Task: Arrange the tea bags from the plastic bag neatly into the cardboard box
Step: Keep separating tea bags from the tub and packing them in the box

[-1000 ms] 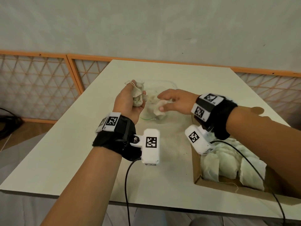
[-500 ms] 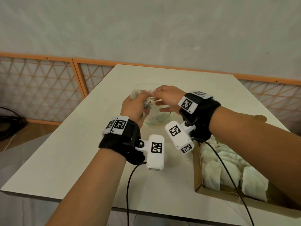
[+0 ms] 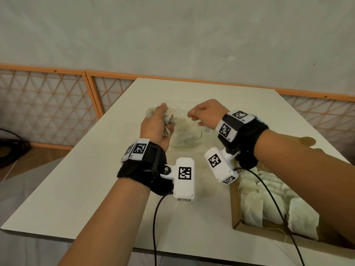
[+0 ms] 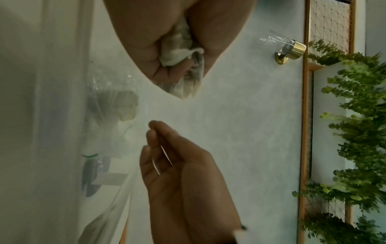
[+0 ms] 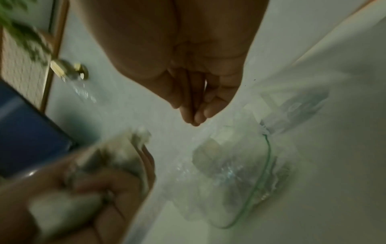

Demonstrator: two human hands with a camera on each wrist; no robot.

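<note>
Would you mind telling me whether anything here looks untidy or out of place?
Yes: the left hand grips a crumpled wad of tea bags, and those in the cardboard box lie jumbled rather than in neat rows.

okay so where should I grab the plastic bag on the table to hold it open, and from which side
Probably pinch the plastic bag at its green-edged mouth, coming from the right with the right hand, which hovers just above it with nothing visibly in it. The film is limp and crumpled, and the rim looks like the firmest line. The left hand is busy gripping a bunch of tea bags.
</note>
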